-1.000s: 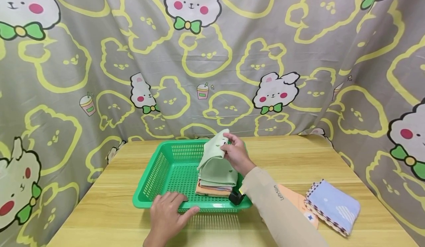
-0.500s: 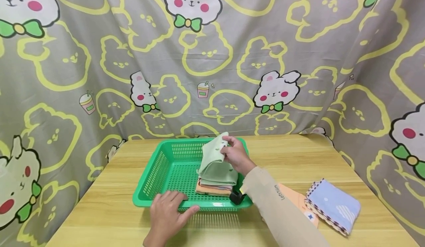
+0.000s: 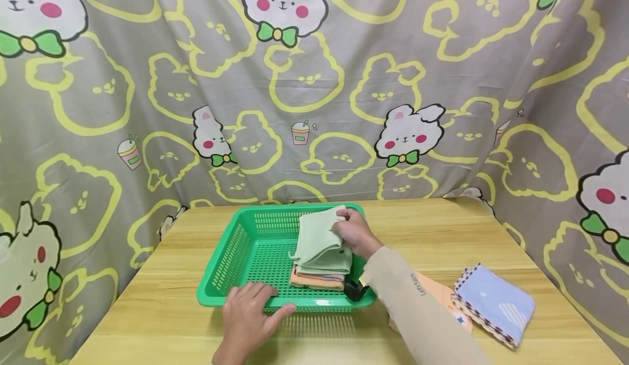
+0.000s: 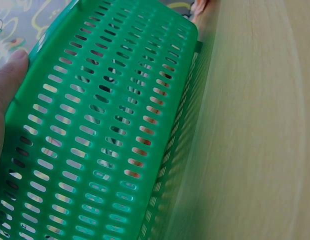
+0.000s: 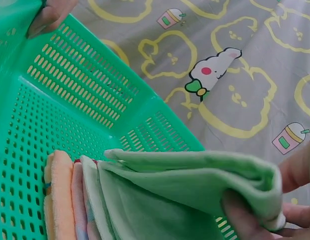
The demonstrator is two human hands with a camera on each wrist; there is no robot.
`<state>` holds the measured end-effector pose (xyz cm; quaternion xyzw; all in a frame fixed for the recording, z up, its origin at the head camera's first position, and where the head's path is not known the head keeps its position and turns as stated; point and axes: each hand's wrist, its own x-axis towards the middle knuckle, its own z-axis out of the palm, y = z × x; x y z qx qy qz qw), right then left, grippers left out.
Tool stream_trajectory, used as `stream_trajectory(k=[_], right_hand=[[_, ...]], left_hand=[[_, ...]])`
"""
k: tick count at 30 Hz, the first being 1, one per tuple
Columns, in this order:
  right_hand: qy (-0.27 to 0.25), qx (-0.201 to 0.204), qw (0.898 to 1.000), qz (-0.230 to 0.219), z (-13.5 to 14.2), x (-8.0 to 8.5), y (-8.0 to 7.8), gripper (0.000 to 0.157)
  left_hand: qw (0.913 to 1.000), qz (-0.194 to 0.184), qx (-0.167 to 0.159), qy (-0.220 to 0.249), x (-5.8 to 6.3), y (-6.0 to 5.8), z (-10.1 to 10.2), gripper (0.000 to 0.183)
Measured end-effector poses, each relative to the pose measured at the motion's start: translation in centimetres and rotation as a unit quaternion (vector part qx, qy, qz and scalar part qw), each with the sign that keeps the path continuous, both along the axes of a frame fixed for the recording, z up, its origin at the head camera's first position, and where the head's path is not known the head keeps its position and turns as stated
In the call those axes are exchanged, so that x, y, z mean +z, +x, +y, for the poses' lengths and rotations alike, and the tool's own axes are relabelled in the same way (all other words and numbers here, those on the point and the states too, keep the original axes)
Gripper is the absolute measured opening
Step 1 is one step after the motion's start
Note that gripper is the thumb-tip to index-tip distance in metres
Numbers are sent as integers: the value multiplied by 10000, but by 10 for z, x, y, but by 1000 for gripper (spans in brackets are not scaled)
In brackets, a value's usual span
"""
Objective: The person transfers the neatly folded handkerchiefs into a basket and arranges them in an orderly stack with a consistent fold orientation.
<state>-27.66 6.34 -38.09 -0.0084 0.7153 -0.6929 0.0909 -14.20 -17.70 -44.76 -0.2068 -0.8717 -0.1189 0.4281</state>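
A green plastic basket stands on the table. Inside its right side lies a stack of folded cloths, with orange ones at the bottom and pale green on top. My right hand pinches the far right part of a folded pale green towel. In the right wrist view this towel is bent over, its fold between thumb and fingers. At the near rim, my left hand grips the basket, fingers curled over the edge. Its thumb shows at the rim in the left wrist view.
On the table to the right lies a folded blue towel with a checked edge. It overlaps an orange cloth, partly hidden by my right sleeve. A grey patterned curtain hangs behind the wooden table.
My right hand has lowered and shifted slightly right, bringing the raised pale green towel flatter over the stack. The left hand stays on the basket rim.
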Motion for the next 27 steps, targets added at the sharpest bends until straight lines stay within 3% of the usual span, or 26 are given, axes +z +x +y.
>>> stream_trajectory(k=[6, 16, 18, 21, 25, 27], right_hand=[[770, 294, 9966, -7, 3, 5, 3, 59], [1503, 846, 9847, -237, 7, 8, 5, 64], [1637, 925, 9817, -297, 7, 9, 5, 57], [1677, 1033, 9796, -404, 7, 9, 5, 19], [1591, 1154, 9790, -542, 7, 11, 6, 22], [1554, 1187, 9790, -574, 7, 11, 8, 47]], left_hand=[[10000, -47, 35, -4, 1, 1, 0, 56], [10000, -47, 21, -28, 1, 1, 0, 57], [10000, -55, 25, -24, 1, 1, 0, 57], [10000, -68, 35, -28, 1, 1, 0, 57], [9999, -91, 56, -38, 1, 1, 0, 57], [9999, -99, 68, -39, 2, 1, 0, 57]])
